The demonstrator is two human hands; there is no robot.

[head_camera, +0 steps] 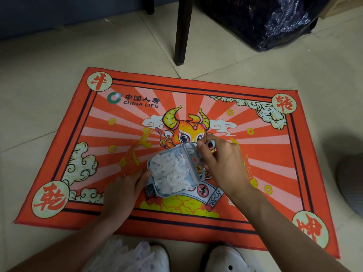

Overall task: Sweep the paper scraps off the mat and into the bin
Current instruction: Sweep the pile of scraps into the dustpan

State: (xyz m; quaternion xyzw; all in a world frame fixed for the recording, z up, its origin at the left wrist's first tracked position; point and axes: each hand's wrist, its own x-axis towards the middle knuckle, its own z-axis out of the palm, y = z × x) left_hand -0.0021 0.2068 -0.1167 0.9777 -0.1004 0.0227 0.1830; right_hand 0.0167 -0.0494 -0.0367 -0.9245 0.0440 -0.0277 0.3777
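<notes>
White shoes (225, 260) at six o'clock; dustpan (172, 171) mid-mat (196, 91) brims with paper scraps (170, 173). Right hand (222, 160) fingers clamped on its handle, left hand (121, 191) fingers together steadying it; black bin bag (265, 20) at one o'clock awaits.

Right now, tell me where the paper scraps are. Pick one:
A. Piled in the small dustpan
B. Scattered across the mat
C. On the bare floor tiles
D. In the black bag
A: the white paper scraps lie heaped in the small blue dustpan, held over the mat by both hands.
</notes>
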